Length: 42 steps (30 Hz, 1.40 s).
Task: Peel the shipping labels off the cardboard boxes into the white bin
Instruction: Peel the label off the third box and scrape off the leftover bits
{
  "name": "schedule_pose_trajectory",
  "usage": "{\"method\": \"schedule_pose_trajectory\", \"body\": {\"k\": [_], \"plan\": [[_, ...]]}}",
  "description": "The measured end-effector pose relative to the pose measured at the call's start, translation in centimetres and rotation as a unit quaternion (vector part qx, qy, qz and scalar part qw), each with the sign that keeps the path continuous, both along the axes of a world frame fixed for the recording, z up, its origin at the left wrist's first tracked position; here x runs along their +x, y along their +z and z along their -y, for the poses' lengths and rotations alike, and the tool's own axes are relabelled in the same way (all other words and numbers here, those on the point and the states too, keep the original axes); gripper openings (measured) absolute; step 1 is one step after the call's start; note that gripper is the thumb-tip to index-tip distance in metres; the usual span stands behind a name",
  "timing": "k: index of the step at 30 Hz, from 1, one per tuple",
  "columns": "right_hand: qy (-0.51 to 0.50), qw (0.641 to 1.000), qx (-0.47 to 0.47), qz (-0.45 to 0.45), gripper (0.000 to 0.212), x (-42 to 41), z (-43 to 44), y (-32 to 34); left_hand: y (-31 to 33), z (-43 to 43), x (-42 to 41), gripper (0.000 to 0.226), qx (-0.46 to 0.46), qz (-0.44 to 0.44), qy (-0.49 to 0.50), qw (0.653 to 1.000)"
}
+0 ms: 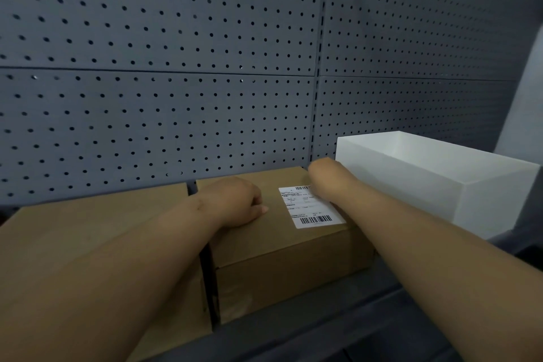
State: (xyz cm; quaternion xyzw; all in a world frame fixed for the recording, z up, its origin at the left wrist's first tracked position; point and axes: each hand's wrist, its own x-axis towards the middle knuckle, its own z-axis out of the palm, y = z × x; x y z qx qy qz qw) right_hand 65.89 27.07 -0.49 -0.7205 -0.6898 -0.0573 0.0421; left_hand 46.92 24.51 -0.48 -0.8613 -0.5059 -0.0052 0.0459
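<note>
The left hand [238, 203], loosely curled and holding nothing, braces the right-hand brown cardboard box [282, 247]. The right hand [320, 175] bends at the white barcode label's [313, 207] far corner; its grip is hidden. Next, probably: lift that corner, then drop the label into the white rectangular bin [411, 185] just right.

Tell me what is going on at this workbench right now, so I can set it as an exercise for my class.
A person is working on the right-hand cardboard box. The left hand rests curled on its top, steadying it, while the right hand is at the far corner of the white shipping label, apparently starting to lift it. The label looks mostly stuck down. A second cardboard box sits to the left, and the white bin stands just right of the box.
</note>
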Motion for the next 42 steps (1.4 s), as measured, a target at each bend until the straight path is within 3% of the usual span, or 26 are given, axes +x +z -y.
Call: {"method": "schedule_pose_trajectory", "body": {"k": [7,10,15,17,19,26,35,39,40,42], "plan": [[0.048,0.990,-0.009,-0.134,0.024,1.9,0.8,0.1,0.3,0.1,0.2,0.039,-0.007,-0.016,-0.003,1.000],[0.055,0.989,-0.014,-0.137,0.018,2.2,0.7,0.7,0.4,0.0,0.1,0.039,-0.009,-0.017,-0.003,1.000],[0.042,0.980,0.123,-0.149,0.030,1.2,0.0,0.8,0.3,0.0,0.1,0.039,-0.010,-0.016,-0.005,1.000],[0.063,0.988,0.077,-0.116,0.037,0.6,-0.2,0.6,0.4,0.0,0.1,0.039,-0.010,-0.017,-0.005,1.000],[0.078,0.994,0.009,-0.073,0.028,0.0,-0.4,0.1,0.4,0.0,0.1,0.039,-0.012,-0.018,-0.006,1.000],[0.105,0.992,0.028,-0.058,0.016,0.3,-0.4,-1.2,0.3,0.2,0.4,0.039,-0.013,-0.024,-0.003,1.000],[0.178,0.974,-0.005,-0.141,0.029,2.4,0.9,0.1,0.2,-0.1,0.3,0.040,-0.017,-0.019,-0.005,1.000],[0.176,0.965,0.011,-0.195,0.011,2.5,1.1,0.3,0.2,-0.3,0.3,0.039,-0.020,-0.018,-0.007,1.000],[0.167,0.971,0.019,-0.173,0.014,2.3,0.9,0.4,0.2,-0.4,0.2,0.038,-0.020,-0.018,-0.008,1.000],[0.133,0.987,0.045,-0.084,0.052,1.3,0.6,0.1,0.3,-0.4,0.2,0.038,-0.017,-0.019,-0.009,1.000]]}}
